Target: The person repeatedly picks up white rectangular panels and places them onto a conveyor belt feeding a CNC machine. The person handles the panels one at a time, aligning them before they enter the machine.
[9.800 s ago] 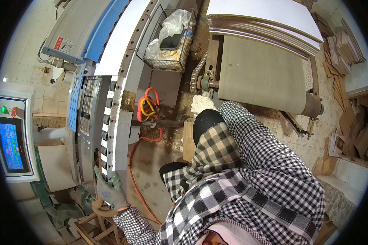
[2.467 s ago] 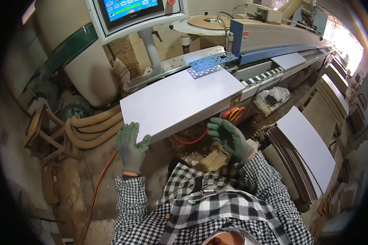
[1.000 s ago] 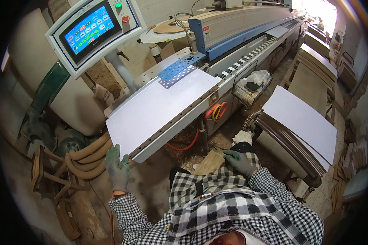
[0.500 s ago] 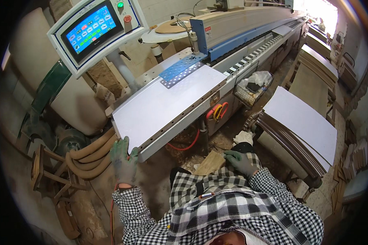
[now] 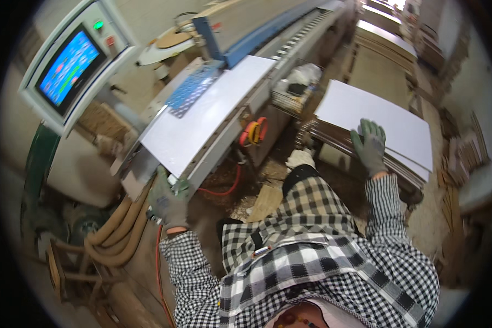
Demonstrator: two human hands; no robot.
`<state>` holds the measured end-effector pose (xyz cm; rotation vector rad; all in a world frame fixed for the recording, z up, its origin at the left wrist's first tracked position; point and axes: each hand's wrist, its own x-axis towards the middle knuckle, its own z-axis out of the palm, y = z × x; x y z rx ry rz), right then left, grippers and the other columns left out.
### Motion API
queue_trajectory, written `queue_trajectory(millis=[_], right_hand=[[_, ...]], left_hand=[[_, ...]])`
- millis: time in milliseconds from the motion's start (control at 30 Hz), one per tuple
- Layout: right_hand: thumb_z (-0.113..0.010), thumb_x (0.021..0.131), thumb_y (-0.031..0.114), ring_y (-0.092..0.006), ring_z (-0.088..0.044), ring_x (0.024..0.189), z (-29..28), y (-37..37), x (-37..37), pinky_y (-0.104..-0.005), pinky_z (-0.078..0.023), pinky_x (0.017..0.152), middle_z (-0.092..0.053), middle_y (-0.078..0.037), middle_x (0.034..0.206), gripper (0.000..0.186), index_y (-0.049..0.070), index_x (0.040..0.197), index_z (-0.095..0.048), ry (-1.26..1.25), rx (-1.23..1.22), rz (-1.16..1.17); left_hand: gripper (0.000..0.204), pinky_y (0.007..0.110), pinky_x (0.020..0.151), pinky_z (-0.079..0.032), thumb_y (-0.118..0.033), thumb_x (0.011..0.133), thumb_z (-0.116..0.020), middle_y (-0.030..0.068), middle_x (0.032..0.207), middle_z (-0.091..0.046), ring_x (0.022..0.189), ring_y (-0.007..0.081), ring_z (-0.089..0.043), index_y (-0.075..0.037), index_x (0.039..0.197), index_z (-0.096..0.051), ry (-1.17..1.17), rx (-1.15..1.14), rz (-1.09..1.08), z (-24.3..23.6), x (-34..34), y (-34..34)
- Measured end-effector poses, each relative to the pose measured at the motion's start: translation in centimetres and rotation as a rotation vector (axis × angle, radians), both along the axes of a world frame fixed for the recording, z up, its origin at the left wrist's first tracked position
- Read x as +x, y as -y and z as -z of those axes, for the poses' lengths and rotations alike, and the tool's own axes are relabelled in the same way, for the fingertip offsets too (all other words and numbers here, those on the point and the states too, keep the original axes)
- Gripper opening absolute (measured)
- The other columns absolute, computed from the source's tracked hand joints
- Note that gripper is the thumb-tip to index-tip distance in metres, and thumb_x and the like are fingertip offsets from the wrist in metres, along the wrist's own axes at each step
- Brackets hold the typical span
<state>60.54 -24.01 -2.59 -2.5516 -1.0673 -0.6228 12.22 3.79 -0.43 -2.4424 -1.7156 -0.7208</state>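
Observation:
A white rectangular panel [image 5: 208,115] lies flat on the bed of a long machine [image 5: 216,158], its far end by the blue perforated plate [image 5: 194,85]. My left hand [image 5: 168,205], in a grey-green work glove, is at the panel's near corner, thumb apart and fingers stretched along the end edge. On the right, more white panels [image 5: 374,109] are stacked on a low stand with a dark roller-like front [image 5: 339,139]. My gloved right hand [image 5: 370,146] rests on the front part of the top panel there, its fingers extended and slightly spread.
A control screen [image 5: 71,65] on a post stands at the left. Ribbed hoses [image 5: 117,235] and a wooden stool frame [image 5: 74,273] are below it. A wire basket [image 5: 295,90] and orange-and-yellow scissors-like handles [image 5: 253,132] are on the machine's side. A red hose [image 5: 224,188] lies beneath.
My right hand has gone from my lap up and right onto the stacked panels. The left hand stays at the panel's corner. The whole view has turned and shifted.

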Motion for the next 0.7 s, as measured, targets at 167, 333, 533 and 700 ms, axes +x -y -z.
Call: queue_trajectory(millis=[167, 333, 533, 700], right_hand=[[-0.041, 0.101, 0.061, -0.0329, -0.031, 0.149, 1.7, 4.0, 1.6, -0.0469, -0.016, 0.124, -0.04, -0.018, 0.158, 0.079, 0.002, 0.153, -0.039, -0.104, -0.282, 0.289], [-0.04, 0.101, 0.063, -0.037, -0.03, 0.149, 0.9, 4.9, -2.1, -0.0486, -0.015, 0.124, -0.037, -0.022, 0.158, 0.086, -0.004, 0.154, -0.034, -0.108, -0.348, 0.269], [-0.067, 0.094, 0.031, -0.0309, -0.065, 0.096, 1.9, 6.3, -7.7, -0.0474, -0.047, 0.101, -0.071, -0.013, 0.106, 0.032, 0.005, 0.112, -0.069, 0.03, 0.163, -0.276], [-0.061, 0.1, 0.045, -0.0267, -0.068, 0.099, 4.2, 6.0, -7.8, -0.0413, -0.05, 0.094, -0.072, -0.011, 0.108, 0.043, 0.007, 0.12, -0.067, -1.52, 0.917, -0.163]], left_hand=[[0.073, 0.045, 0.104, -0.042, -0.046, 0.09, -0.067, 0.0119, 0.137, -0.062, 0.113, 0.033, -0.062, -0.012, 0.152, -0.045, -0.108, -0.008, -0.025, -0.3, -0.1, -0.1], [0.069, 0.046, 0.105, -0.042, -0.045, 0.091, -0.066, 0.0111, 0.135, -0.064, 0.114, 0.0316, -0.062, -0.013, 0.15, -0.048, -0.103, 0.021, -0.035, -0.1, 0.2, -0.2], [0.067, 0.046, 0.111, -0.038, -0.048, 0.094, -0.062, 0.0105, 0.137, -0.062, 0.123, 0.0279, -0.059, -0.013, 0.149, -0.049, -0.085, 0.06, -0.018, 0.0, -0.1, 0.0], [0.065, 0.046, 0.112, -0.036, -0.05, 0.094, -0.06, 0.013, 0.135, -0.063, 0.122, 0.0286, -0.06, -0.012, 0.147, -0.051, -0.078, -0.007, -0.033, -0.7, 0.2, 0.2]])
